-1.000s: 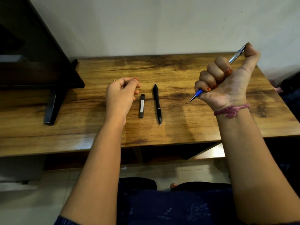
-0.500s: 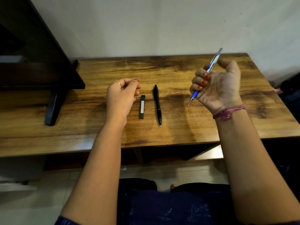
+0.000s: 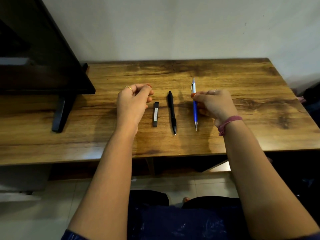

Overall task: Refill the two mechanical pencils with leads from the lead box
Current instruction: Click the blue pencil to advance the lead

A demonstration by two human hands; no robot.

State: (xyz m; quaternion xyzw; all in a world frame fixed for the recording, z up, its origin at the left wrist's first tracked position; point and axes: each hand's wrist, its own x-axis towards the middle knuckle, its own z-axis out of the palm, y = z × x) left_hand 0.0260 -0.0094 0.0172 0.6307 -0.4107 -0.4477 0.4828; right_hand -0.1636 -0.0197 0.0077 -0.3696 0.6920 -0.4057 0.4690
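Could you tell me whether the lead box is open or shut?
Shut, apparently: the lead box lies flat on the table, its cap end looking closed, no leads showing.

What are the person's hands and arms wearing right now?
Both forearms are bare. The left hand has a gold ring. The right hand has orange-red painted nails, a thin ring and a pink thread band at the wrist.
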